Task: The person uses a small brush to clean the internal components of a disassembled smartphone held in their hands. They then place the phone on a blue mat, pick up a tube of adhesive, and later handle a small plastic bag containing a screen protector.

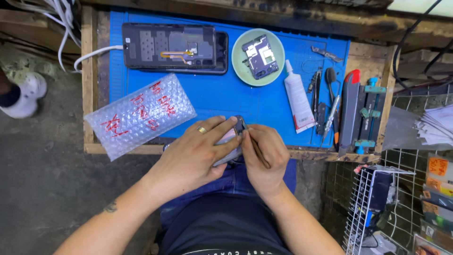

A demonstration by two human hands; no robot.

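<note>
My left hand (198, 151), with a ring on one finger, grips a small grey phone part (234, 137) over the near edge of the blue work mat (236, 97). My right hand (264, 156) holds a thin dark tool (257, 148) whose tip rests on the top of that part. Both hands touch each other above my lap. An opened phone (172, 47) with its back removed lies at the far left of the mat. Beside it stands a green dish (243, 66) holding a metal inner frame (259, 55).
A bubble-wrap pouch (139, 115) with red writing overhangs the left front edge. A white glue tube (298, 100), tweezers and small tools (325, 101) lie to the right, then a cutter (350, 111) and a blue clamp jig (370, 115). A wire rack (373, 208) stands lower right.
</note>
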